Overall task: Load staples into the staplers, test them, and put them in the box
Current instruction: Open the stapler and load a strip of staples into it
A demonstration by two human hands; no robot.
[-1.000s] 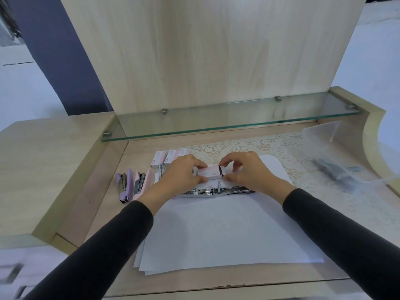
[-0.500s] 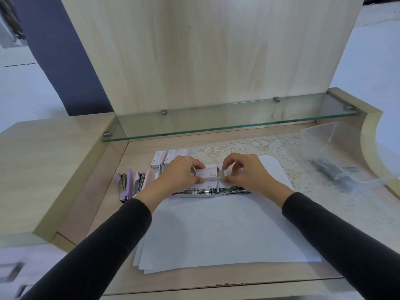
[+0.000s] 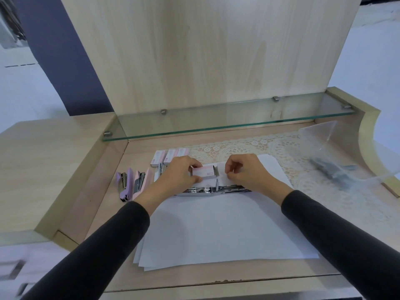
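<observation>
Stage: loading, early | left hand grips pink staple box, end slid open | right hand curled beside it, can't tell if pinching staples | opened stapler lies flat on paper under my hands | purple stapler, pink stapler wait at left; testing, boxing remain.

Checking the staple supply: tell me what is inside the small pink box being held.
The pink box is open at its right end, showing a grey block, likely staples. Its walls and the left hand cover the rest; fullness cannot be told.
</observation>
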